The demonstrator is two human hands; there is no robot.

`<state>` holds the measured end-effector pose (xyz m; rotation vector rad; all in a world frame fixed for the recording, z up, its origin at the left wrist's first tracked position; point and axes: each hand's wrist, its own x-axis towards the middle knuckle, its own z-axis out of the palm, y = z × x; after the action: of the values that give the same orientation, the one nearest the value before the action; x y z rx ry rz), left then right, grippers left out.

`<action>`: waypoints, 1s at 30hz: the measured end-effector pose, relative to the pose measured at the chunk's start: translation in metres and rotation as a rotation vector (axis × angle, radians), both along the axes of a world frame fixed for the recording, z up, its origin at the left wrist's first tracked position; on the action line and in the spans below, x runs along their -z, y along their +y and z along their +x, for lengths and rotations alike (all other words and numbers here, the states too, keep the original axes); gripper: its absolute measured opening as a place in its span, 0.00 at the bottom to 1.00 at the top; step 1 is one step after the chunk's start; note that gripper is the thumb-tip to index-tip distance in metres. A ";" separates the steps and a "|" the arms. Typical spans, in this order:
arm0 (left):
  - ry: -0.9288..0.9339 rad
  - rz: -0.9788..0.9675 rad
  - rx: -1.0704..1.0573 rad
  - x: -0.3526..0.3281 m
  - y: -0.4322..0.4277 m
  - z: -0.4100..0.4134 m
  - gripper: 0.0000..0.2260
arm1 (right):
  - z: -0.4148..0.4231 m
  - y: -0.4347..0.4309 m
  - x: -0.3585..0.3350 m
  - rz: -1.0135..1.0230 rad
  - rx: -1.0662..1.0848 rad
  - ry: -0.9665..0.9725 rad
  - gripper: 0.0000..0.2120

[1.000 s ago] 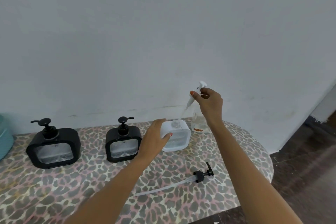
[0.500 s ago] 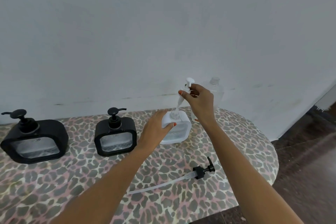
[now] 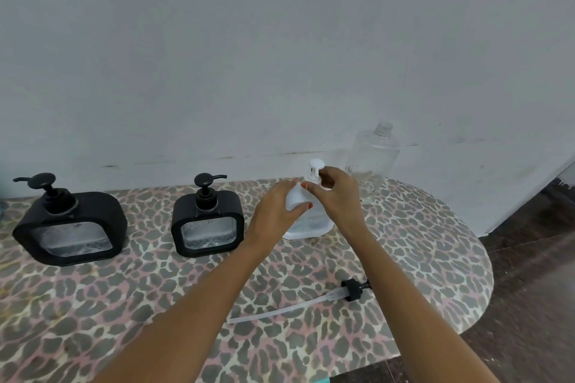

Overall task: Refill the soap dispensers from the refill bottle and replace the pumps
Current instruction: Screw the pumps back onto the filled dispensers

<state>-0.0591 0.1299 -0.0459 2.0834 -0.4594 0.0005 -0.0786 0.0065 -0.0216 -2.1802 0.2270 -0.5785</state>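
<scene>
A white soap dispenser [image 3: 311, 221] stands near the back of the leopard-print table [image 3: 420, 242]. My left hand [image 3: 277, 211] grips its left side. My right hand [image 3: 339, 196] holds the white pump [image 3: 315, 168], which sits down in the dispenser's neck. Behind my right hand a clear refill bottle [image 3: 373, 155] stands open at the wall. Two black dispensers with pumps fitted stand to the left, the nearer one [image 3: 207, 224] beside my left hand and a larger one [image 3: 70, 227] at the far left. A loose black pump with a long clear tube [image 3: 348, 291] lies near the front, partly under my right forearm.
A grey wall rises right behind the table. The table's rounded right end drops to a dark floor [image 3: 535, 274]. A sliver of a teal object [image 3: 2, 205] shows at the left edge.
My right hand lowered the white pump from high above the dispenser until its tube went inside and the head reached the neck. The left hand kept hold of the dispenser.
</scene>
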 end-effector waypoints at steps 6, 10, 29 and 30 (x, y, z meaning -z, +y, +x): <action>-0.003 0.007 -0.005 0.003 0.001 0.001 0.26 | -0.001 0.003 0.010 0.034 0.026 0.007 0.17; -0.020 0.019 -0.001 0.004 0.002 0.002 0.24 | 0.002 0.005 0.011 0.032 0.023 0.036 0.19; 0.015 -0.007 -0.007 0.005 0.001 0.003 0.25 | -0.001 -0.002 0.007 0.081 -0.097 0.113 0.22; 0.013 -0.011 -0.005 0.005 0.001 0.003 0.25 | -0.003 -0.003 0.006 0.105 -0.125 0.113 0.21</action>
<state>-0.0557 0.1312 -0.0511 2.0724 -0.4455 -0.0082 -0.0815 0.0032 -0.0273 -2.1097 0.1760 -0.3654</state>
